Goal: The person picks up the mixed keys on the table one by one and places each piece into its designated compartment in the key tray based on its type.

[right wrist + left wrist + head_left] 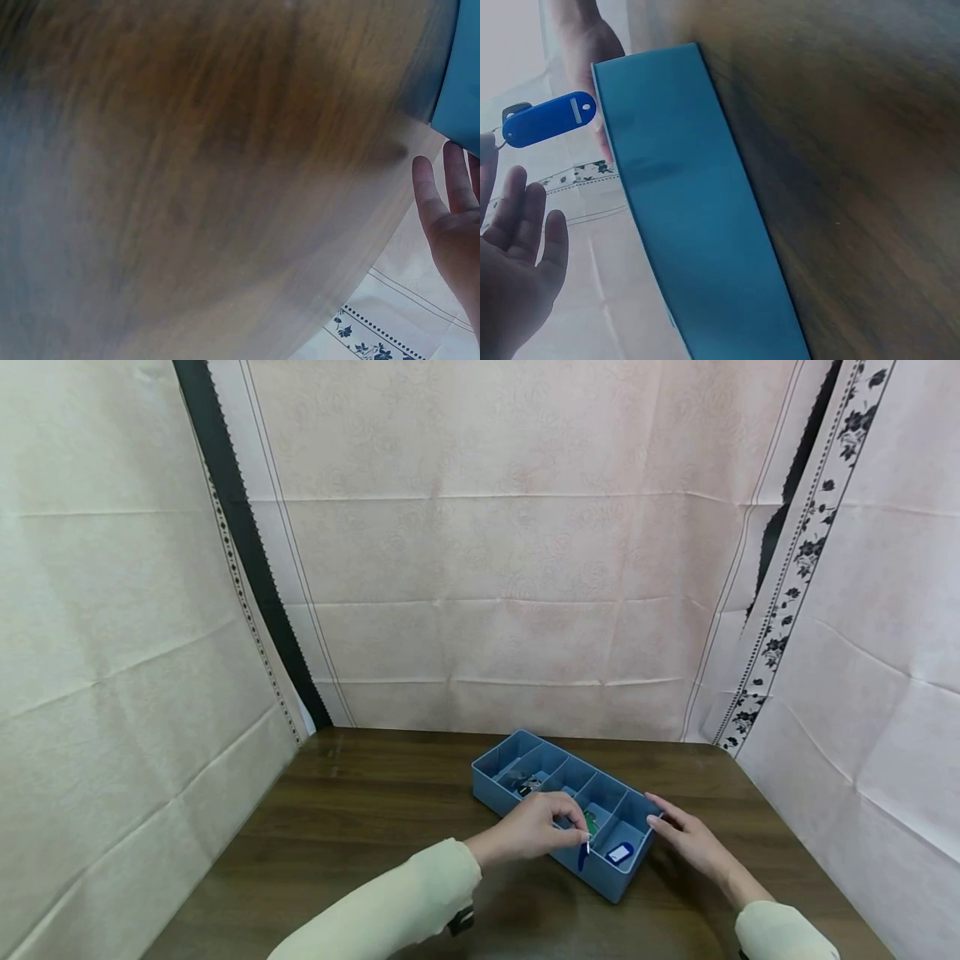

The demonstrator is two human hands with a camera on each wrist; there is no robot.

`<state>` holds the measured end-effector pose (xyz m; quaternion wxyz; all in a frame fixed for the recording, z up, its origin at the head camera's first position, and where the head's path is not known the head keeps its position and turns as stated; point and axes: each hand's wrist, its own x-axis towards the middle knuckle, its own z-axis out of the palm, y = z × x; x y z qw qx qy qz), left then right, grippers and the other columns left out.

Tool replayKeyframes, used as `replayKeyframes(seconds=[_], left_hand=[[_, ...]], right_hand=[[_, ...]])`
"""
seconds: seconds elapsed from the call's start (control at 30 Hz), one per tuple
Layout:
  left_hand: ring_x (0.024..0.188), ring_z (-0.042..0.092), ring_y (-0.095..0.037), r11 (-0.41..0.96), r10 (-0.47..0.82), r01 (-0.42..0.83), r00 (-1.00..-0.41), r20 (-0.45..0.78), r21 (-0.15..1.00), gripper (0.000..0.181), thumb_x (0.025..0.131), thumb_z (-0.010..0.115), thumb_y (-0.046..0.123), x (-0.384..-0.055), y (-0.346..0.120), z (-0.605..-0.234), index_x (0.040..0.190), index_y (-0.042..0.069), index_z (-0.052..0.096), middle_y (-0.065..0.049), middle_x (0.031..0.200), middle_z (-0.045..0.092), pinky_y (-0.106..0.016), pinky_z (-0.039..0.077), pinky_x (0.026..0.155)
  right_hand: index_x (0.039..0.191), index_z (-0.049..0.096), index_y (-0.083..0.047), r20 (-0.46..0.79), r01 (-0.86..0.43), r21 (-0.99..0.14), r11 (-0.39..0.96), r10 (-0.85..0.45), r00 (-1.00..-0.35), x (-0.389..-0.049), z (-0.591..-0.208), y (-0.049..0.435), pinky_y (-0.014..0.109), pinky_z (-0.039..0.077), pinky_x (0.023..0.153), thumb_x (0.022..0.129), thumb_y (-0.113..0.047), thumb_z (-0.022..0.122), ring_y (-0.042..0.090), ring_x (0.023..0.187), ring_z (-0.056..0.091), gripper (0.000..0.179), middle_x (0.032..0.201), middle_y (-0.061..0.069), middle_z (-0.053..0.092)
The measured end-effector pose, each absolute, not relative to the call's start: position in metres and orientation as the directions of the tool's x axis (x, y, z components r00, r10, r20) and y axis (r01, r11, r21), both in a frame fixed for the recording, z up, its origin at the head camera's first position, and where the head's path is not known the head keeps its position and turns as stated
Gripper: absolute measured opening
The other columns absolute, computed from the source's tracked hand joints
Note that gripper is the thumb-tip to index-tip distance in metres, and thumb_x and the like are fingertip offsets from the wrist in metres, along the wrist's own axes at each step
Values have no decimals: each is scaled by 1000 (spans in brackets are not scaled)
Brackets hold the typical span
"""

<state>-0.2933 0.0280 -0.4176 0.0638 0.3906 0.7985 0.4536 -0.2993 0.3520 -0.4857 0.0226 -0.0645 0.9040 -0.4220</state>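
Note:
My left hand (536,827) pinches a small metal ring from which a blue key tag (549,121) hangs; a dark key head shows partly behind the tag. It holds them just above the near long side of a blue divided box (609,881). Another blue key tag (620,853) with a white label lies in the right end compartment. A green tag (591,821) sits in the compartment beside it, partly hidden by my left fingers. With fairly straight fingers, my right hand (693,843) touches the box's right end.
Small metallic and dark items (528,785) lie in a compartment toward the box's left end. The box stands slantwise on a brown wooden table (360,827). Pale cloth (487,552) hangs behind and on both sides.

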Motion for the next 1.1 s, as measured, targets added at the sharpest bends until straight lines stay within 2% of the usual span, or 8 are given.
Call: replayKeyframes(seconds=[0.23,0.37,0.6,0.73,0.93,1.1], left_hand=[[94,57,-3,314,648,561,-716,259,766,5,92,73,25,-295,40,-409,88,28,72,19,97,63,-21,50,76],[92,57,-3,337,631,576,-725,276,744,4,91,74,26,-297,48,-405,88,28,72,19,95,63,-21,50,77],[97,58,-8,370,606,582,-742,287,724,5,92,73,31,-301,60,-398,91,26,73,20,96,62,-23,48,82],[94,55,-3,371,587,564,-758,284,738,6,92,72,33,-304,66,-396,92,27,73,20,99,62,-23,48,80],[90,54,-2,340,562,542,-772,296,768,4,92,72,29,-308,78,-396,88,30,72,19,97,62,-23,48,78],[87,55,-2,324,546,528,-782,301,785,5,92,73,28,-310,87,-398,88,29,73,18,95,62,-22,49,78]], right_hand=[[156,31,-13,18,-99,-764,637,-132,-991,-299,-486,352,74,23,103,104,-45,46,53,140,23,63,157,27,26],[156,31,-13,17,-95,-763,640,-126,-992,-300,-486,352,74,24,102,103,-46,47,53,140,24,64,156,27,27],[156,31,-14,10,-91,-771,631,-131,-991,-299,-486,352,74,25,102,103,-47,47,53,140,25,64,156,27,27],[156,31,-14,5,-87,-774,627,-131,-991,-299,-485,352,73,25,102,103,-47,47,53,139,26,65,156,28,27],[156,30,-13,9,-94,-776,624,-137,-990,-299,-485,352,73,27,102,103,-45,47,53,139,27,64,155,28,29],[156,30,-12,8,-95,-774,626,-140,-990,-299,-485,352,73,27,101,103,-46,46,53,138,28,65,155,28,30]])
